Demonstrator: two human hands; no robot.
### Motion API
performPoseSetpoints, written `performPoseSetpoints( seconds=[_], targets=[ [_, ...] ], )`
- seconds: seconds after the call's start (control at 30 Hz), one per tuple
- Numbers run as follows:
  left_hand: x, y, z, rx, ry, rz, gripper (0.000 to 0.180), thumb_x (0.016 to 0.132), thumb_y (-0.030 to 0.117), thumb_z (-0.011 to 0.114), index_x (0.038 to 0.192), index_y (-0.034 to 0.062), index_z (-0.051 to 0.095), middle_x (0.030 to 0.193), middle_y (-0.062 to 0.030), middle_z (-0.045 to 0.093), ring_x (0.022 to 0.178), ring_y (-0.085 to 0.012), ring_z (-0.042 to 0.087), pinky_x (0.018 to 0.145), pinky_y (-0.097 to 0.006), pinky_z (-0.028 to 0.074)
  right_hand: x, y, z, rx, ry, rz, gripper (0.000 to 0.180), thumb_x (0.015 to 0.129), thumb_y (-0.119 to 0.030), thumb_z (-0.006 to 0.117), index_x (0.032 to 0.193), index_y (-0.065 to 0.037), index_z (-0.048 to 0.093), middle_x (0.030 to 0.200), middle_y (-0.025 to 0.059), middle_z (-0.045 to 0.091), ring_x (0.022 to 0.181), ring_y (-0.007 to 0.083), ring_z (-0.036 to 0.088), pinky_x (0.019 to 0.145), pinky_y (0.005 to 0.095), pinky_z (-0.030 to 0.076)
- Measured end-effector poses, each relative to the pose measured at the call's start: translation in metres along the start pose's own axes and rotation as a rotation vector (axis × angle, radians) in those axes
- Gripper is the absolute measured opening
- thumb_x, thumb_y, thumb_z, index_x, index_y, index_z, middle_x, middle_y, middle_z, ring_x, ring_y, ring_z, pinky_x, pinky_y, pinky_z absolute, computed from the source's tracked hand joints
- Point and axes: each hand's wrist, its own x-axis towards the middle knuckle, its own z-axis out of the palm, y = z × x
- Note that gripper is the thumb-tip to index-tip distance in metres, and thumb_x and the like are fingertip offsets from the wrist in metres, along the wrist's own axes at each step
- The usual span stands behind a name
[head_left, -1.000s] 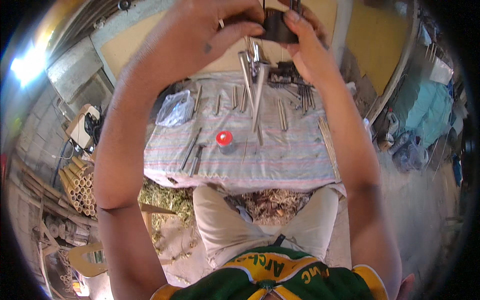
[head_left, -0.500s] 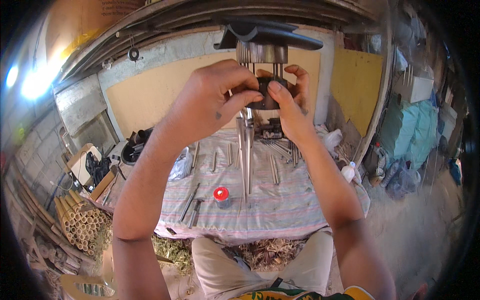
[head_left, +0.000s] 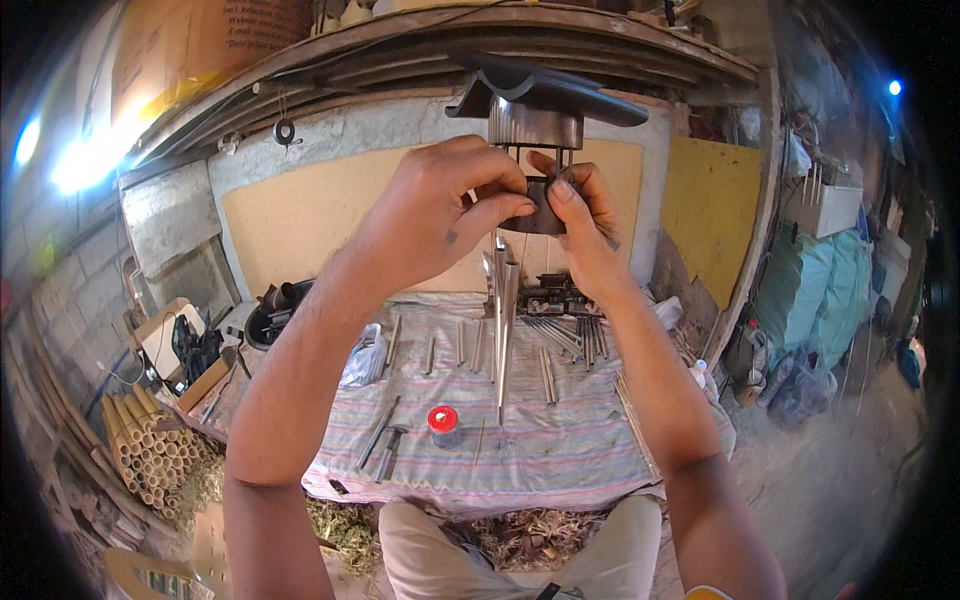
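Note:
A wind chime hangs in front of me, with a dark curved roof piece (head_left: pixel 560 85) above a ribbed brown cylinder (head_left: pixel 538 125). Thin cords run from the cylinder down to a short dark ring (head_left: pixel 532 212). My right hand (head_left: pixel 588 212) grips this ring on its right side, thumb in front and fingers behind. At the ring's left edge my left hand (head_left: pixel 440 205) is closed in a pinch; whatever lies between thumb and forefinger is too small to make out. Below the ring, long silvery metal tubes (head_left: pixel 505 330) dangle close together over the table.
On the striped cloth (head_left: pixel 550 450) lie several short metal tubes (head_left: pixel 548 375), a hammer (head_left: pixel 390 455), a dark rod (head_left: pixel 378 432) and a red-topped jar (head_left: pixel 443 425). Cut bamboo (head_left: pixel 150 455) is stacked at left. A wooden shelf (head_left: pixel 420 45) overhangs the back.
The whole view has shifted, so the chime and both hands appear slightly lower and farther right. The hanging tubes have swung a little. Both hands keep their places on the ring.

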Motion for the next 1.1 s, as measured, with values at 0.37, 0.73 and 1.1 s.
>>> performPoseSetpoints(
  seconds=[0.37,0.73,1.1],
  targets=[
    [0.018,-0.002,-0.002,0.012,0.021,-0.034,0.016,0.085,0.014,0.076,0.091,0.0005,0.069,0.084,-0.0064,0.065,0.074,-0.0137,0.064,0.066,-0.028,0.052,0.017,-0.014,-0.001,0.026,0.0,0.026,0.026,0.101,-0.027,0.06,0.115,-0.006,0.056,0.119,0.0028,0.061,0.101,0.0065,0.056,0.083,0.0245,0.051],
    [0.036,-0.001,-0.002,0.049,0.043,0.077,0.017,0.084,0.015,0.078,0.091,0.0021,0.069,0.082,-0.0038,0.065,0.073,-0.0113,0.062,0.065,-0.028,0.051,0.027,-0.025,-0.007,-0.017,-0.022,-0.024,0.026,0.102,-0.029,0.058,0.115,-0.007,0.056,0.111,0.0003,0.062,0.098,0.0054,0.056,0.085,0.0236,0.05],
    [0.036,-0.002,0.003,-0.016,0.026,-0.031,0.019,0.084,0.015,0.078,0.093,0.0011,0.07,0.079,-0.0024,0.067,0.075,-0.0087,0.062,0.069,-0.027,0.051,0.029,-0.019,-0.014,-0.065,-0.005,-0.01,0.026,0.101,-0.032,0.06,0.116,-0.01,0.059,0.107,-0.0022,0.062,0.099,0.0056,0.056,0.085,0.025,0.048]
  ],
)
